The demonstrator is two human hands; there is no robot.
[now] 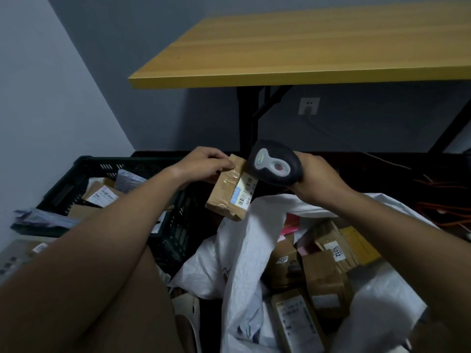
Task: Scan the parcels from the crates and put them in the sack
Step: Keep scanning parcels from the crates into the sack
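My left hand (204, 164) grips a small brown cardboard parcel (225, 192) by its far end, its white barcode label facing up. My right hand (316, 179) holds a black handheld scanner (274, 165), whose head sits right beside the label's far end. Both are held above the near rim of a white sack (244, 250), which lies open and holds several brown parcels (323, 273). To the left stands a dark plastic crate (84, 174) with more parcels and grey mailer bags inside.
A yellow wooden table (293, 54) on black legs stands behind. A wall socket (309, 105) with a cable is under it, and orange cables (443, 215) lie on the floor at right. A grey-lidded box (17, 253) sits at lower left.
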